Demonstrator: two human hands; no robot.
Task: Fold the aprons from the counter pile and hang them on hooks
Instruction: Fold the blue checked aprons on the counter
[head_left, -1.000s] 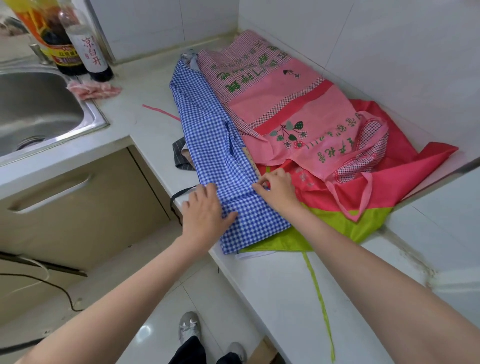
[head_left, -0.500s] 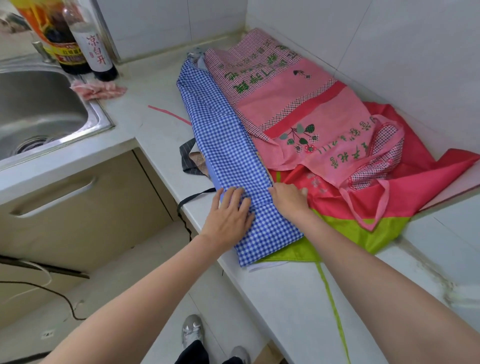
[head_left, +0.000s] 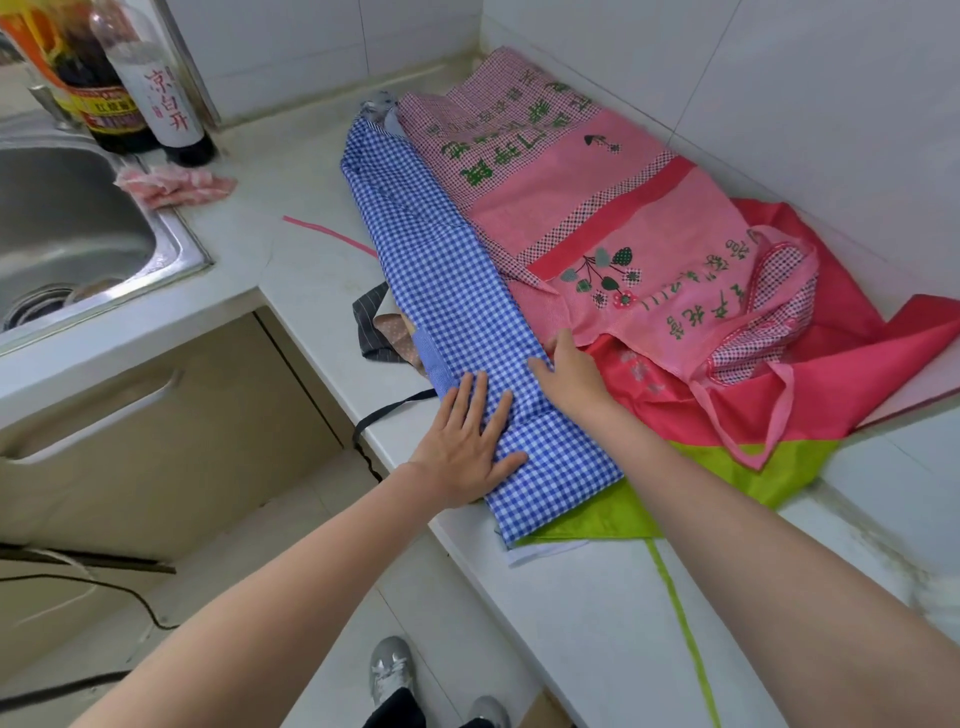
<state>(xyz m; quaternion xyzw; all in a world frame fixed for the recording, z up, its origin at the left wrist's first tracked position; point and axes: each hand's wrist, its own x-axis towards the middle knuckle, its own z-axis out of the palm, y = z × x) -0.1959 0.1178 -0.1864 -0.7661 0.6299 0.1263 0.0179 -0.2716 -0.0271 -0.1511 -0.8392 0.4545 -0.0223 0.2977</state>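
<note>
A blue-and-white checked apron (head_left: 441, 270) lies folded into a long strip on the white counter (head_left: 291, 270), on top of a pile. My left hand (head_left: 467, 447) presses flat on its near end with fingers spread. My right hand (head_left: 569, 376) rests on the strip's right edge, fingers straight, touching the fabric. Beside it lies a pink apron (head_left: 613, 218) with green lettering and a flower print. Under that spreads a red and lime-green apron (head_left: 810, 405). A dark striped apron (head_left: 371, 327) pokes out from beneath the blue one at the counter edge.
A steel sink (head_left: 67, 239) is at the left, with two bottles (head_left: 156, 93) and a pink cloth (head_left: 171, 182) behind it. A black strap (head_left: 384, 415) hangs over the counter edge. Tiled walls close the corner. Cupboard doors and the floor lie below.
Both hands slid forward along the blue strip. My left hand flattened with fingers spread, and my right hand moved from pinching the edge to lying straight along it.
</note>
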